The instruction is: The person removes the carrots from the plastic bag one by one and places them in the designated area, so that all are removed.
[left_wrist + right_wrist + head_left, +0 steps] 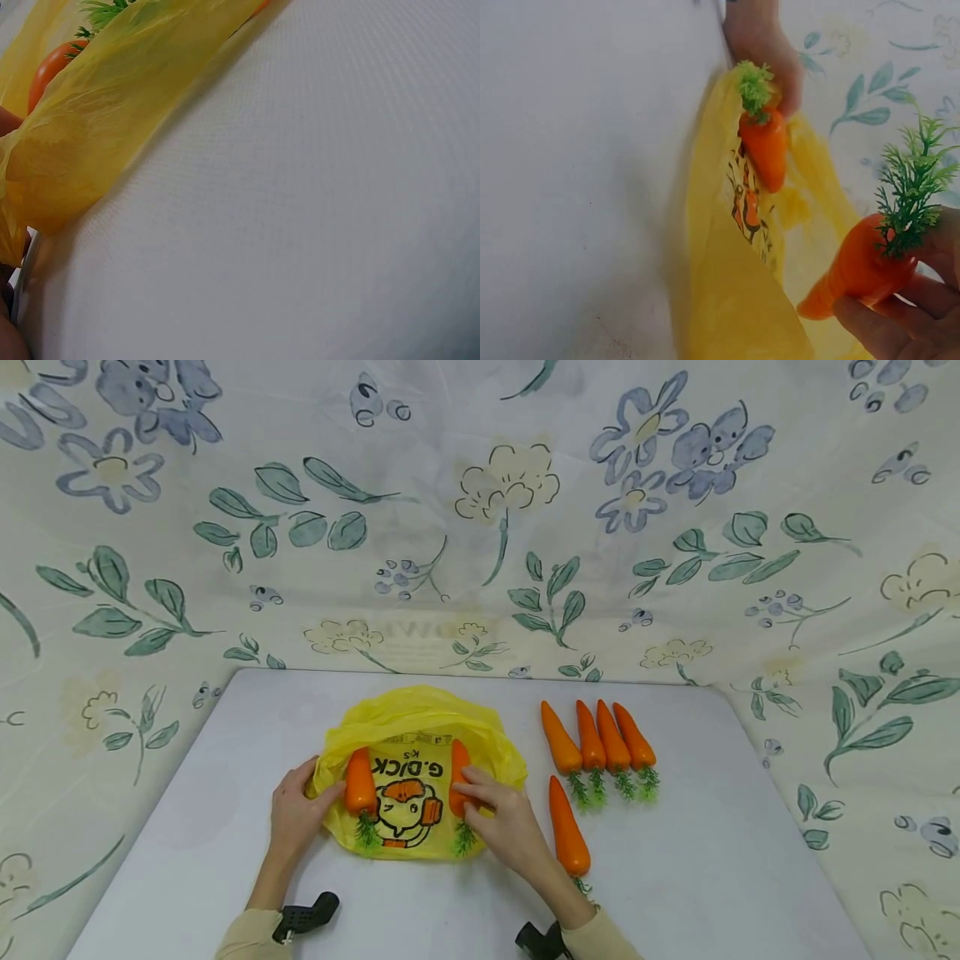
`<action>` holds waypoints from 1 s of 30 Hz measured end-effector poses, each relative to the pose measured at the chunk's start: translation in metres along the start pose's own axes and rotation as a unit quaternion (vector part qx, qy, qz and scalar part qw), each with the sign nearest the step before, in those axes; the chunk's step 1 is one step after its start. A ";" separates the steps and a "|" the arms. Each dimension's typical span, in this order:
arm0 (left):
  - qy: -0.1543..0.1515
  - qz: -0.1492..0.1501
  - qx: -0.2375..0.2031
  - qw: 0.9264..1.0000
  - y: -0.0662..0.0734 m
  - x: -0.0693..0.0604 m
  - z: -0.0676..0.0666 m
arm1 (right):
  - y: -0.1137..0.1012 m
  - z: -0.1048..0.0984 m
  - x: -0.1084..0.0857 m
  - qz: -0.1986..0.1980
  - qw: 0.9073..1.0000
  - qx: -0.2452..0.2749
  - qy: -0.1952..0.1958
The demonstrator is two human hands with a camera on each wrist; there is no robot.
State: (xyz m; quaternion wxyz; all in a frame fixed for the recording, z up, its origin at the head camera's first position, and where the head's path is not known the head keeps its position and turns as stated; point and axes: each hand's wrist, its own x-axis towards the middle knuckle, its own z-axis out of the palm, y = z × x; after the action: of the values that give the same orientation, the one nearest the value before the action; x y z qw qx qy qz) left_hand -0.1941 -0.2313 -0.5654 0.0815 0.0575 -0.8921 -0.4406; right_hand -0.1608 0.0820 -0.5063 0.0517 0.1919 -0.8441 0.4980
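A yellow plastic bag (420,710) with a printed cartoon face lies mouth-open on the white table. My left hand (295,806) grips its left edge, thumb inside the rim and fingers outside. Just beside that thumb, a toy carrot (361,783) with a green leafy top lies in the bag; the right wrist view shows this carrot (766,150) too. At the bag's right side my right hand (506,822) holds a second toy carrot (866,262) between thumb and fingers, over the bag's opening.
Several orange toy carrots (592,747) lie in a row right of the bag, tips pointing away. One more carrot (568,831) lies nearer, close to my right wrist. Floral cloth (480,527) hangs behind and around the white table (697,827).
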 end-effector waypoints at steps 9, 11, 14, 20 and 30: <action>-0.005 -0.002 0.001 1.000 0.002 -0.001 -0.001 | -0.001 -0.006 -0.008 -0.022 1.000 0.015 0.012; -0.004 0.000 0.003 1.000 0.002 -0.001 -0.001 | 0.000 -0.009 -0.010 -0.032 0.999 0.014 0.021; 0.001 0.008 0.003 1.000 0.001 -0.001 -0.001 | 0.000 -0.014 -0.012 -0.039 0.998 0.031 0.026; 0.007 0.017 0.003 1.000 0.000 -0.001 0.000 | -0.001 -0.023 -0.019 -0.044 0.998 0.048 0.019; 0.004 0.016 0.000 1.000 0.000 0.000 0.000 | 0.001 -0.039 -0.028 -0.084 0.996 0.031 0.007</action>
State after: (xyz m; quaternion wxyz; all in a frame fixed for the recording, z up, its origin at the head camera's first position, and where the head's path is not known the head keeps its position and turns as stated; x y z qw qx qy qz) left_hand -0.1937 -0.2311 -0.5659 0.0926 0.0450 -0.8924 -0.4392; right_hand -0.1389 0.1239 -0.4953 0.0936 0.2603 -0.8086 0.5193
